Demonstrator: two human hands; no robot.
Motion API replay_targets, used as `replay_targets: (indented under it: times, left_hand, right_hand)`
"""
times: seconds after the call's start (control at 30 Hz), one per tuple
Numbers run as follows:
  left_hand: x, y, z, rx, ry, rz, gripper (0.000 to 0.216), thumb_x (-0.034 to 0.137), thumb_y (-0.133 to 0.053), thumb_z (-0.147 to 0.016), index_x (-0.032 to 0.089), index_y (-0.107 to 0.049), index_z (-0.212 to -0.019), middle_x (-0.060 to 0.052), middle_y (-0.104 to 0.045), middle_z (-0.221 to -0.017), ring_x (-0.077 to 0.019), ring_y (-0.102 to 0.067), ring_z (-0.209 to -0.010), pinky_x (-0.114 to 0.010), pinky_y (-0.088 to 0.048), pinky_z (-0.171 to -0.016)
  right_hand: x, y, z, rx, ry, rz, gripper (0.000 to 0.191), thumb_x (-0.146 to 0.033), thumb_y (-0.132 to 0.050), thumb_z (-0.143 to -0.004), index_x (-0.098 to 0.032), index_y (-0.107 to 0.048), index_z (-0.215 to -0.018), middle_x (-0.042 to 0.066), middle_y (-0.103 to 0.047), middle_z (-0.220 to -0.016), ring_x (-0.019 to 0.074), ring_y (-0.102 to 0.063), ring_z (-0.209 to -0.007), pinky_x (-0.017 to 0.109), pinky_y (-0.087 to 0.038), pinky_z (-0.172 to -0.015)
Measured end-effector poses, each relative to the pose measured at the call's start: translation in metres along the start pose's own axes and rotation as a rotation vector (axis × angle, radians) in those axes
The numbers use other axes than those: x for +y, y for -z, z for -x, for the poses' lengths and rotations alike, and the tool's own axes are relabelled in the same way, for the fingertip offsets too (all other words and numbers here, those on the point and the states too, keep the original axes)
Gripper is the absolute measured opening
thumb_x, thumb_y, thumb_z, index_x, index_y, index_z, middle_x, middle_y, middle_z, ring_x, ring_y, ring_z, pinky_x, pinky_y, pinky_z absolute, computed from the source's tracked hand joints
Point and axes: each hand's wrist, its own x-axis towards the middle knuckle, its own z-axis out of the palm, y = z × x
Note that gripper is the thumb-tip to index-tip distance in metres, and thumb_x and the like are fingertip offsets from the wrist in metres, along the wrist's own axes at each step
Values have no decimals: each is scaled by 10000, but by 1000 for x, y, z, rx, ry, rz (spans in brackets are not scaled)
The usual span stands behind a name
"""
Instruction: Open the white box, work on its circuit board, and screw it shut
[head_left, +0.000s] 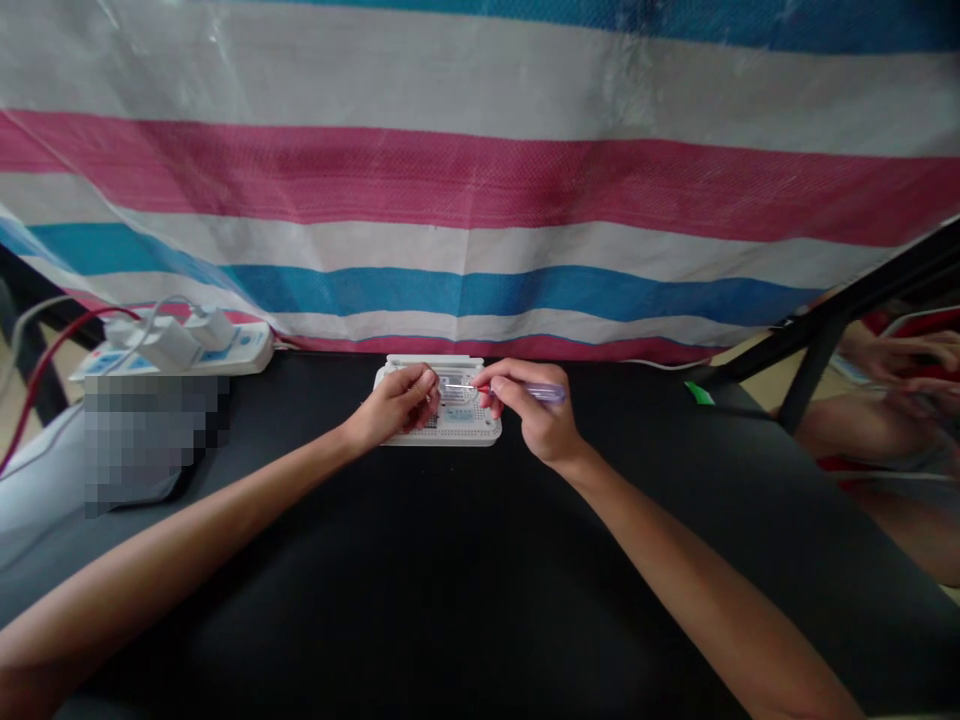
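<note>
A white, flat device with rounded corners and rows of small vent holes [480, 432] lies near the far edge of the black table. Above its right side, my right hand [541, 412] is closed round a screwdriver [536, 392] with a clear purple handle. The screwdriver's thin shaft points left, nearly level, toward my left fingertips. My left hand [397, 402] is over the device's left part, thumb and fingers pinched together by the screwdriver's tip. Whatever small thing sits in that pinch is too small to make out.
A white power strip [251, 350] with plugs and cables stands at the back left, beyond a pixelated patch. Striped sheeting [465, 180] hangs behind the black table [450, 580]. A small green packet [699, 393] lies at right. Another person's hands [900, 360] show beyond the right edge.
</note>
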Motion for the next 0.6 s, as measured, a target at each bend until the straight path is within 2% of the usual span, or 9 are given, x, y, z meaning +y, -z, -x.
replay_targets:
  times: [0.13,0.2,0.4,0.6]
  left_hand:
    - [2,-2,1,12,-23,105,426,612,-555,-899,203,-435,-887,32,-564,-729,-56,-461,-443,-155,-303,-359]
    - [2,-2,1,0,-27,104,431,610,-574,-889,200,-442,-894,30,-566,-747,-51,-462,-446,-154,-303,-362]
    - [1,0,1,-65,-16,-29,462,607,-479,-943,168,-499,-801,60,-463,-497,-47,-353,-381,-159,-276,-379]
    - [1,0,2,-69,-10,-47,484,631,-462,-940,169,-511,-807,56,-475,-491,-51,-351,-373,-166,-276,-376]
  right_hand:
    - [-2,1,0,0,15,3,234,-296,-547,-890,-157,-721,-820,3,-651,-629,106,-561,-492,241,-433,-493]
    - [-2,1,0,1,19,5,234,-294,-547,-889,-156,-721,-818,2,-648,-628,105,-558,-492,242,-430,-498]
    - [-2,-1,0,-38,4,7,234,-295,-544,-890,-159,-720,-816,0,-639,-627,109,-558,-495,245,-429,-503]
    - [-1,-2,1,-54,-12,10,247,-320,-553,-883,-160,-728,-814,3,-642,-622,110,-558,-492,240,-430,-498]
